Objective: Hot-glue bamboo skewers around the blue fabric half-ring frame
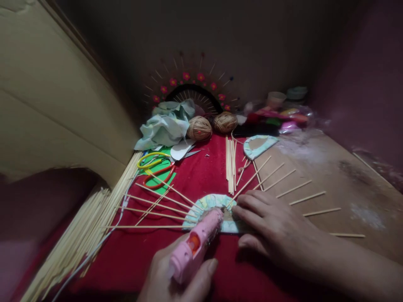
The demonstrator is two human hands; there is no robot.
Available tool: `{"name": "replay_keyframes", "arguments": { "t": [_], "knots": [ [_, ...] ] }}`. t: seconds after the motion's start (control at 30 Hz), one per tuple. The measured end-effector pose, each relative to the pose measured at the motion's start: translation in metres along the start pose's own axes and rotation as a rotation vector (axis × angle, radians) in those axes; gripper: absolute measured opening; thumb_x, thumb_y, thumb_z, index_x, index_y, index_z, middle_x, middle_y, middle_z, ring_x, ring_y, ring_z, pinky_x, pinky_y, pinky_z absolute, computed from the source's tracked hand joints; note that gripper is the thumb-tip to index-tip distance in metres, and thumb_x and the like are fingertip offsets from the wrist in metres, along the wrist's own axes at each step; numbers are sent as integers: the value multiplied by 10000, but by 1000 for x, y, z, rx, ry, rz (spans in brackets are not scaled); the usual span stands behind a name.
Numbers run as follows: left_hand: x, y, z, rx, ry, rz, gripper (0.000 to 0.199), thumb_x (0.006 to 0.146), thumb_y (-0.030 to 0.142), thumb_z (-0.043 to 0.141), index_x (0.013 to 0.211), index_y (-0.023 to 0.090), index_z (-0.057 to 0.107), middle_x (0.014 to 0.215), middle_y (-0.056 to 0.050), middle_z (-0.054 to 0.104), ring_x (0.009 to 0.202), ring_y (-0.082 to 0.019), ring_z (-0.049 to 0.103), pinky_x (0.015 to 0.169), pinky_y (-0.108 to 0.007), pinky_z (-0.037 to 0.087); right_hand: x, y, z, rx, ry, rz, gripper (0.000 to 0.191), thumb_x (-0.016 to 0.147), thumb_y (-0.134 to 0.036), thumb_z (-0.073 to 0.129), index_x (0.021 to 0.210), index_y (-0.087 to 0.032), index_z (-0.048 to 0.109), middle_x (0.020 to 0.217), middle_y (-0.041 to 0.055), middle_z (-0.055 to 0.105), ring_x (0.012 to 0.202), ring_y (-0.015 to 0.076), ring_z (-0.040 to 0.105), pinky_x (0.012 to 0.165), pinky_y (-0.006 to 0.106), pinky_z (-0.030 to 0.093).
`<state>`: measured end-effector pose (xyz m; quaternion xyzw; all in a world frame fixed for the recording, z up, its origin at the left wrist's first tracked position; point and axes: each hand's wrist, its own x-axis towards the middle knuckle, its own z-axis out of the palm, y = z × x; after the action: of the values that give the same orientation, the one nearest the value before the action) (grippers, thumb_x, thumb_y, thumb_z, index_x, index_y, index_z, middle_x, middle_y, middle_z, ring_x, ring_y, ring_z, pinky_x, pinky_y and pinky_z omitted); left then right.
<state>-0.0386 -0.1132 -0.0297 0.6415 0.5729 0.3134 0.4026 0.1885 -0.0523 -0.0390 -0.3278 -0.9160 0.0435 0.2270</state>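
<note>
My left hand (pixel 179 272) is wrapped around a pink hot glue gun (pixel 206 239), its nozzle over the inner edge of a half-ring (pixel 209 202) covered in pale green-blue patterned cloth. Thin wooden sticks (pixel 159 206) fan out from both sides of the half-ring. Across its right part lies my right hand (pixel 273 222), fingers stretched out, fingertips touching the cloth and covering the inner ends of the right-hand sticks. Whether they pinch anything cannot be seen.
Scissors (pixel 159 180) lie on green paper at left, near a long stick bundle (pixel 75 235) and white cord (pixel 107 235). Behind are crumpled cloth (pixel 165 128), twine balls (pixel 200 128), a smaller cloth-covered half-ring (pixel 248 149) and a flowered fan-shaped piece (pixel 186 76). Cardboard (pixel 78 84) stands at left.
</note>
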Motion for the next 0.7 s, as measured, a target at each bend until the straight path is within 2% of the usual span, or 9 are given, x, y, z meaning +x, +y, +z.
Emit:
{"name": "replay_keyframes", "arguments": {
  "t": [0.1, 0.27, 0.37, 0.5, 0.6, 0.7],
  "knots": [
    [0, -2, -3, 54, -77, 9, 460, 890, 301, 586, 1347, 255, 608, 1370, -34, 621, 1292, -217, 557, 1095, -286, 409, 1, 0, 0, -4, 43, -6, 279, 821, -290, 735, 1002, -92, 658, 1035, 180, 694, 900, 319, 636, 757, 492, 586],
    [0, -2, -3, 66, -51, 28, 452, 892, 314, 589, 1333, 219, 622, 1363, -58, 627, 1305, -227, 542, 1095, -282, 410, 0, 2, 0, -57, 49, -29, 401, 889, -339, 646, 1173, -58, 616, 1140, 203, 675, 983, 326, 630, 835, 491, 573],
    [1, -1, -1, 42, -72, 29, 455, 890, 310, 591, 1335, 222, 620, 1364, -64, 625, 1295, -233, 554, 1088, -296, 424, 0, 1, 0, -58, 32, -49, 432, 911, -385, 610, 1190, -55, 609, 1160, 210, 667, 1002, 327, 628, 857, 500, 567],
    [2, 4, -1, -8, -24, 1, 428, 874, 311, 612, 1293, 236, 657, 1342, -57, 641, 1273, -238, 575, 1081, -306, 430, 1, 1, 0, -44, 4, -31, 427, 919, -388, 596, 1186, -54, 616, 1151, 216, 667, 973, 323, 632, 836, 506, 573],
    [2, 7, -3, 6, -37, -16, 412, 862, 319, 619, 1262, 244, 680, 1323, -48, 655, 1258, -239, 588, 1064, -302, 447, -1, 2, 0, -44, -10, -26, 439, 921, -393, 591, 1191, -48, 618, 1160, 219, 661, 978, 325, 623, 840, 515, 569],
    [1, 9, -2, 2, 25, 2, 386, 826, 313, 626, 1195, 252, 723, 1209, -49, 725, 1173, -256, 654, 1036, -329, 489, -2, 3, 1, -50, 9, -26, 469, 921, -393, 590, 1214, -28, 606, 1173, 229, 649, 1010, 339, 600, 846, 531, 557]
  ]
}}
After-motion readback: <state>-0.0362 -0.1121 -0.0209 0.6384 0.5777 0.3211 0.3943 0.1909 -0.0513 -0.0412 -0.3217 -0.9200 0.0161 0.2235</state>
